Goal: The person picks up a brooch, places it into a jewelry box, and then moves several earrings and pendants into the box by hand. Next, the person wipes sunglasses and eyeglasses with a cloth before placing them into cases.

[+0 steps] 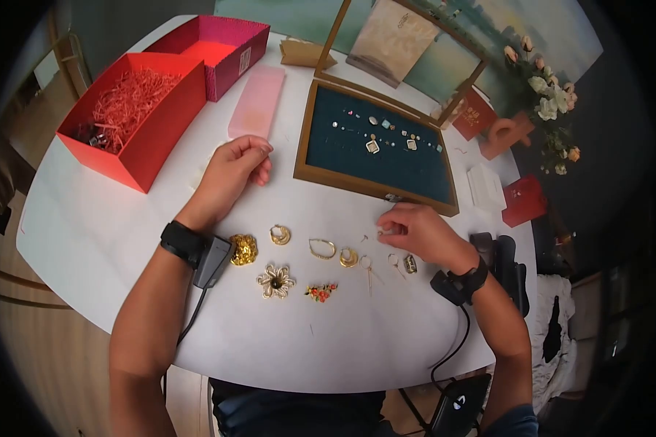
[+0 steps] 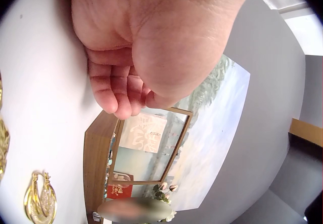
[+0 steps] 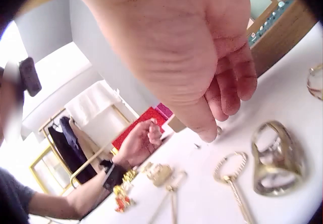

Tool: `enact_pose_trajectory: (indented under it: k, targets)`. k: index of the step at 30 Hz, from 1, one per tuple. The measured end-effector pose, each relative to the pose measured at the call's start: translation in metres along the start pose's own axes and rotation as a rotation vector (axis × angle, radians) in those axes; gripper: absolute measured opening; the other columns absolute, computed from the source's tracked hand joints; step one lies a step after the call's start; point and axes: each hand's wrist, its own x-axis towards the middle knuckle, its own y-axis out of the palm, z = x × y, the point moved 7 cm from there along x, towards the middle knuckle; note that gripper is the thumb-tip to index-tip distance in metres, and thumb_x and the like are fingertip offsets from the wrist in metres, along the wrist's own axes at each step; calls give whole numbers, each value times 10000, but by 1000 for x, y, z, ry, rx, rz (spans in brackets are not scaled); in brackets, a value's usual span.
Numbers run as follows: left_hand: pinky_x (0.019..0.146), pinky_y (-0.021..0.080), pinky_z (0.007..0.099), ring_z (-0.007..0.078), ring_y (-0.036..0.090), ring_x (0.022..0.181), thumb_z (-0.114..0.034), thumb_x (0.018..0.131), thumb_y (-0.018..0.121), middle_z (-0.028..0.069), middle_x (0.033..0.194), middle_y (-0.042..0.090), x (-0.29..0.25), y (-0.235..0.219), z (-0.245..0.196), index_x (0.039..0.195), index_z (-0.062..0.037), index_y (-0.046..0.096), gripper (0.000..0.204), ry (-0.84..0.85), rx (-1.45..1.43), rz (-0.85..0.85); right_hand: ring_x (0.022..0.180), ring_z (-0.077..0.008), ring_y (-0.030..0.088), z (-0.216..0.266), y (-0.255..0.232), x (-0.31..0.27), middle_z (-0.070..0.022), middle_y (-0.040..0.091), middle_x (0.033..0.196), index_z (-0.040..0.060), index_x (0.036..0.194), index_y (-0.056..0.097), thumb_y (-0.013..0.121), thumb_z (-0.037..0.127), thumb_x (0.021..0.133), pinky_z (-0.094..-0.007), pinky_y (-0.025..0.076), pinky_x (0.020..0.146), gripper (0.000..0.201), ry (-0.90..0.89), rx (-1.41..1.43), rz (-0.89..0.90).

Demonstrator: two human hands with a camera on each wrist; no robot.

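Note:
My right hand is low over the table in front of the display case, thumb and fingertips pinching a small stud earring. Another tiny stud lies just left of the fingertips. Near the right hand are a wide openwork ring and a hoop earring with a hanging bar. My left hand rests by the pink tray with fingers loosely curled, no object showing in it. Between the wrists lie a gold hoop earring, an oval bangle, a flower brooch and a red-flowered brooch.
The wooden display case stands with its glass lid raised, small jewellery on its dark lining. Red boxes, one with shredded paper, stand at back left beside a pink tray. A white box and flowers are at the right.

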Motion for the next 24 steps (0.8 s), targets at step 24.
enact_pose_trajectory:
  k: [24]
  targets:
    - [626,473,228,85,554,649,-149,1017,527,13,776,601,-1,-2,1,980,-41,601,137,-22,-5,-44,779,-190,623,-139,-73,111,-78,658,819,17,1006,633,621,-18,824,-316,499,734,186,141,-54,-89]
